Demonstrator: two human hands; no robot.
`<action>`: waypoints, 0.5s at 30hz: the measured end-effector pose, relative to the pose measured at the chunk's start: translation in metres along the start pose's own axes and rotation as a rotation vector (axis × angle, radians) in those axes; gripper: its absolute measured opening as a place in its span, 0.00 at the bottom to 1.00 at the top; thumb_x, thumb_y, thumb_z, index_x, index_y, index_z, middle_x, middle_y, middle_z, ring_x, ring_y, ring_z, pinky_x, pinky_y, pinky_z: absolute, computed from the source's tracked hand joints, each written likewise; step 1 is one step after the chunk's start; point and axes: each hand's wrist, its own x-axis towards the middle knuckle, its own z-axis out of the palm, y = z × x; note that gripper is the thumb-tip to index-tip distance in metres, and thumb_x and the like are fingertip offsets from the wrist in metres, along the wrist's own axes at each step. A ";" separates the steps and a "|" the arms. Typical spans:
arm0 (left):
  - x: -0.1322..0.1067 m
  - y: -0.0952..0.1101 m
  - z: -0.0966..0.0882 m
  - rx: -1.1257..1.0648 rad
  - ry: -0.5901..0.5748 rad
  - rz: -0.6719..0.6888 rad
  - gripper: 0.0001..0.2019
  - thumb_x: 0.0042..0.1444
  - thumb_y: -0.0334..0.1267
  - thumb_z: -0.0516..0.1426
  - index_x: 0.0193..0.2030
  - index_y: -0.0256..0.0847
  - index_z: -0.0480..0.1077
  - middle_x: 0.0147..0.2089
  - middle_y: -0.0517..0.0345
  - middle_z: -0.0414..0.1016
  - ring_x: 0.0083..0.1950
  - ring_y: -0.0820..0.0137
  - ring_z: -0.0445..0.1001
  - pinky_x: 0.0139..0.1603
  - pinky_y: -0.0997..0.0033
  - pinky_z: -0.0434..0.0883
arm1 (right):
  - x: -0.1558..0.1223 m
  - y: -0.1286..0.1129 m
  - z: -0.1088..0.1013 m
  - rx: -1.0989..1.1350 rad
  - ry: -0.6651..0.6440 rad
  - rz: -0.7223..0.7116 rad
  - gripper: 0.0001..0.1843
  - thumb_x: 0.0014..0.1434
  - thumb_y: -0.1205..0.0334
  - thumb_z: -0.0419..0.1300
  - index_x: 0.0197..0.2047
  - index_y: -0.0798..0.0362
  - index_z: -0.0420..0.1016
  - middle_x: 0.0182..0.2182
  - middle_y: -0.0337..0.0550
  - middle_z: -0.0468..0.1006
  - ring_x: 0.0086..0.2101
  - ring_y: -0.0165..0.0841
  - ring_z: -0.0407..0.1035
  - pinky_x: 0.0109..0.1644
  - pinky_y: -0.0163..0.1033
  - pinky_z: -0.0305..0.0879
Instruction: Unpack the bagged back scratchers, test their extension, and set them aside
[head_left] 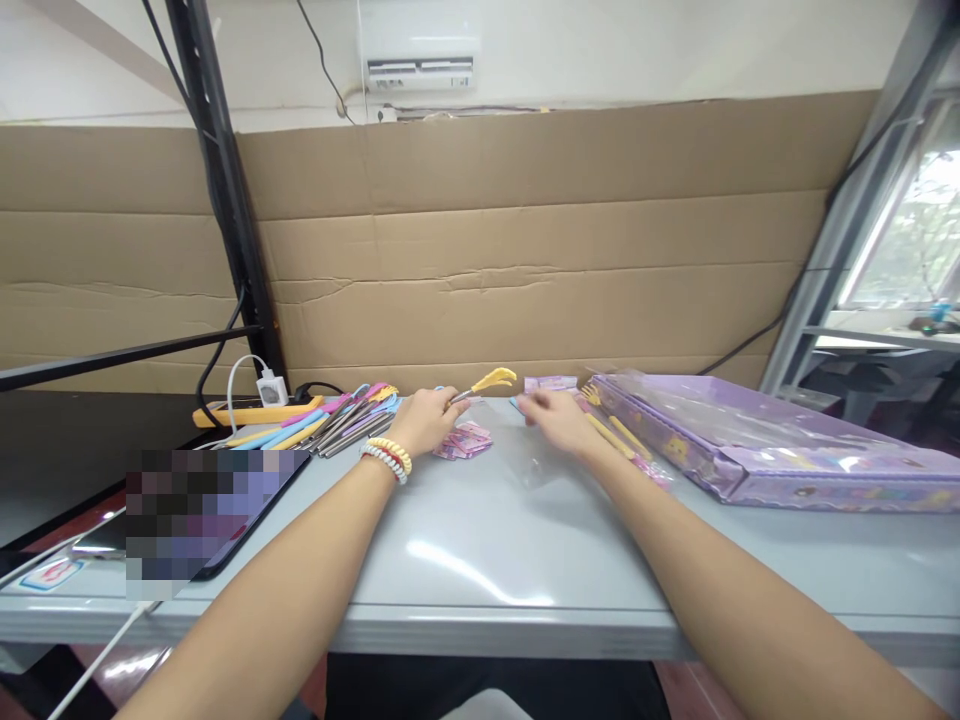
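Observation:
My left hand (pixel 424 418), with beaded bracelets at the wrist, is closed around the metal stem of a back scratcher. The yellow claw-shaped head (pixel 495 379) of this back scratcher points to the right. My right hand (pixel 553 418) has its fingers pinched together on a clear plastic bag (pixel 536 462), partly hidden by the hand. Small pink printed cards (pixel 465 441) lie in a pile between the hands. Left of my left hand is a heap of back scratchers (pixel 352 420) with metal stems and blue, yellow and pink handles.
Yellow back scratchers (pixel 626 440) with pink cards lie beside a purple box (pixel 817 490) with clear film on top. A tablet (pixel 259 515) rests at the left, near a white charger (pixel 272 388) and cables. Cardboard (pixel 525 240) stands behind the grey table (pixel 517 560).

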 end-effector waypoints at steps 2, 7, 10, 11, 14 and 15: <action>0.000 0.000 0.002 0.008 -0.003 -0.017 0.19 0.60 0.50 0.43 0.32 0.43 0.68 0.28 0.57 0.72 0.29 0.68 0.69 0.25 0.71 0.52 | -0.001 0.004 0.001 -0.346 -0.044 0.033 0.21 0.46 0.42 0.57 0.25 0.54 0.68 0.24 0.45 0.73 0.24 0.32 0.64 0.25 0.35 0.54; 0.001 0.001 0.005 0.052 -0.023 -0.032 0.17 0.59 0.49 0.44 0.33 0.43 0.69 0.29 0.56 0.73 0.31 0.66 0.70 0.26 0.71 0.52 | -0.006 -0.002 0.004 -0.649 -0.231 0.171 0.24 0.40 0.38 0.60 0.23 0.53 0.68 0.23 0.48 0.72 0.24 0.36 0.66 0.24 0.38 0.54; 0.001 0.002 0.006 0.065 -0.041 -0.049 0.17 0.59 0.50 0.44 0.33 0.44 0.69 0.30 0.56 0.74 0.33 0.65 0.71 0.27 0.71 0.54 | -0.005 -0.004 0.005 -0.694 -0.281 0.189 0.24 0.39 0.38 0.61 0.20 0.52 0.67 0.18 0.46 0.69 0.22 0.36 0.66 0.23 0.38 0.55; 0.001 0.002 0.006 0.067 -0.046 -0.054 0.17 0.59 0.50 0.44 0.33 0.44 0.69 0.31 0.55 0.74 0.34 0.65 0.71 0.27 0.71 0.55 | -0.005 -0.004 0.006 -0.686 -0.286 0.181 0.23 0.38 0.40 0.62 0.19 0.52 0.66 0.17 0.45 0.68 0.21 0.36 0.66 0.23 0.39 0.55; 0.001 0.003 0.006 0.071 -0.059 -0.058 0.18 0.59 0.50 0.44 0.33 0.43 0.69 0.31 0.54 0.74 0.34 0.64 0.72 0.27 0.71 0.55 | -0.003 -0.003 0.009 -0.634 -0.296 0.180 0.20 0.38 0.44 0.64 0.18 0.52 0.65 0.17 0.45 0.68 0.21 0.36 0.66 0.22 0.39 0.56; 0.001 0.003 0.006 0.069 -0.063 -0.058 0.18 0.59 0.50 0.43 0.33 0.43 0.69 0.31 0.54 0.74 0.34 0.64 0.72 0.27 0.71 0.55 | -0.003 -0.002 0.009 -0.623 -0.297 0.190 0.19 0.39 0.47 0.65 0.17 0.51 0.65 0.17 0.45 0.68 0.21 0.36 0.66 0.22 0.39 0.56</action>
